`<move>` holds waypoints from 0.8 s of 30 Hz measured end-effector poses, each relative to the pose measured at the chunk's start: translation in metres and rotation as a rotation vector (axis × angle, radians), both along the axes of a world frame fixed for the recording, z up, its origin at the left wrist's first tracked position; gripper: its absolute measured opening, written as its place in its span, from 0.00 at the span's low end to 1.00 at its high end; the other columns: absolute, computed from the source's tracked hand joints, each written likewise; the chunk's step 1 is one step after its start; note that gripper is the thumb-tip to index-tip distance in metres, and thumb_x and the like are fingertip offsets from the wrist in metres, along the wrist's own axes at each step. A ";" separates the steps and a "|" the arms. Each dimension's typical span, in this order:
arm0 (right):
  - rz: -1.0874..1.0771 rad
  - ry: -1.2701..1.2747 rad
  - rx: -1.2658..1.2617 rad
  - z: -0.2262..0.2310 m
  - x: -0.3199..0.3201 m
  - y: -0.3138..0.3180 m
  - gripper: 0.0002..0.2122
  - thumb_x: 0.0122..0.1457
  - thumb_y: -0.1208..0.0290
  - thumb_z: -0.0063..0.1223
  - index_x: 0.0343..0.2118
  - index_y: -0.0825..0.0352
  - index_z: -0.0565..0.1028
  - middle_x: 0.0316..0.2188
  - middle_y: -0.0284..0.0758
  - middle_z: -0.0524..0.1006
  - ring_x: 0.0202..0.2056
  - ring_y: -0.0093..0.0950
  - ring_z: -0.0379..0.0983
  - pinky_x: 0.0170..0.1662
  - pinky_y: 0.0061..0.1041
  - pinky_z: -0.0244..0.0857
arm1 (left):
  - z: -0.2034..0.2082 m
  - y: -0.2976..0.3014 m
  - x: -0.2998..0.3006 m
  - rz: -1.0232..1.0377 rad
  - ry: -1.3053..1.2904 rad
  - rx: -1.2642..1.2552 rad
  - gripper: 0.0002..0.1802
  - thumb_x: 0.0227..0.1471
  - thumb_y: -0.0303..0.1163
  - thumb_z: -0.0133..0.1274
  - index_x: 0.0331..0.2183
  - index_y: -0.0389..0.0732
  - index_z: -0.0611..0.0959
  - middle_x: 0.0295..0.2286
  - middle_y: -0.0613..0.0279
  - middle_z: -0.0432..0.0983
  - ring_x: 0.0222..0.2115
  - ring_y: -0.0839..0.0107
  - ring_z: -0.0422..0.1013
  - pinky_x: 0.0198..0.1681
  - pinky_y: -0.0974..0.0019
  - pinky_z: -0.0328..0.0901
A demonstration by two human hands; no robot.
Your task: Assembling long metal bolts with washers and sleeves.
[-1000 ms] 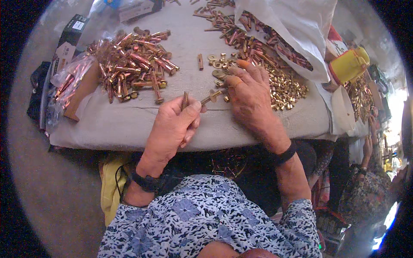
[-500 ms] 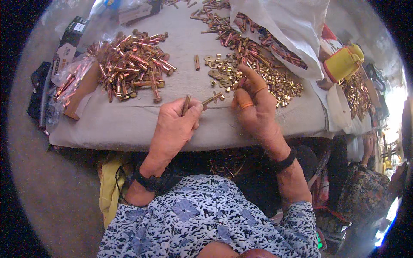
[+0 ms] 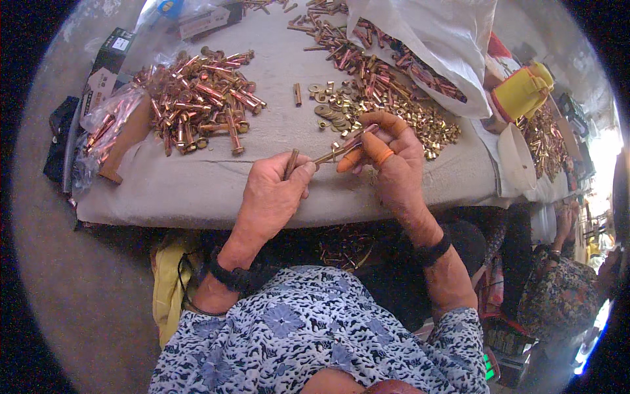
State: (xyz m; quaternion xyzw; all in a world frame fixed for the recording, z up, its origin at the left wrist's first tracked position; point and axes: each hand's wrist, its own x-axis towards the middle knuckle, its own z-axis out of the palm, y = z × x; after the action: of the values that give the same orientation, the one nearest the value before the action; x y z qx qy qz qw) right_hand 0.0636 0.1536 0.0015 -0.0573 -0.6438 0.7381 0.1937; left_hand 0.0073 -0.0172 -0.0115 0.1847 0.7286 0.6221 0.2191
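Observation:
My left hand (image 3: pixel 270 196) pinches a thin bolt (image 3: pixel 324 159) between thumb and fingers, its shank pointing right with a washer on it. A second metal rod (image 3: pixel 291 164) stands up out of the same closed fist. My right hand (image 3: pixel 401 169), with orange finger cots on some fingers, pinches a copper-coloured metal sleeve (image 3: pixel 360 140) at the bolt's far end. Whether the sleeve is around the bolt or just against it I cannot tell. Beyond my right hand lie loose brass-coloured nuts (image 3: pixel 430 134) and flat washers (image 3: pixel 336 117).
A heap of sleeve anchors (image 3: pixel 197 98) lies at the left, beside a cardboard piece (image 3: pixel 128 141) and a plastic bag (image 3: pixel 108 128). Loose sleeves (image 3: pixel 367 69) spill from a white sack (image 3: pixel 426 39). At the right are a yellow container (image 3: pixel 522 95) and a white bowl (image 3: pixel 516 156). A person sits far right.
My right hand has come down and its fingers have closed in, bringing the sleeve to the bolt's end. My left hand has barely moved and keeps its hold.

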 end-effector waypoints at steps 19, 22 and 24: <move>-0.163 0.174 0.976 -0.021 -0.023 0.008 0.07 0.52 0.70 0.49 0.30 0.68 0.73 0.19 0.34 0.71 0.21 0.28 0.68 0.22 0.27 0.61 | 0.013 -0.005 -0.002 -0.030 -0.168 -0.035 0.09 0.51 0.31 0.48 0.28 0.36 0.78 0.14 0.71 0.67 0.15 0.86 0.60 0.17 0.77 0.56; -0.030 0.052 1.490 -0.021 -0.026 0.010 0.06 0.48 0.73 0.53 0.29 0.68 0.72 0.24 0.43 0.72 0.25 0.39 0.71 0.26 0.30 0.65 | 0.016 -0.008 -0.005 0.000 -0.184 -0.037 0.08 0.51 0.31 0.49 0.27 0.36 0.78 0.14 0.71 0.67 0.14 0.86 0.59 0.16 0.77 0.54; -0.077 0.086 1.351 -0.019 -0.024 0.009 0.05 0.48 0.75 0.52 0.29 0.68 0.72 0.23 0.41 0.73 0.24 0.35 0.72 0.27 0.28 0.65 | 0.016 -0.007 -0.005 -0.031 -0.122 -0.039 0.09 0.51 0.32 0.49 0.27 0.36 0.78 0.13 0.72 0.66 0.14 0.86 0.59 0.16 0.77 0.53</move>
State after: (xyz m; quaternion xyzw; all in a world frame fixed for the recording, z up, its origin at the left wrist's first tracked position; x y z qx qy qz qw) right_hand 0.0394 0.1625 -0.0179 0.0830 -0.9530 0.1678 0.2384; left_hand 0.0020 -0.0240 0.0042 0.1532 0.7230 0.6144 0.2764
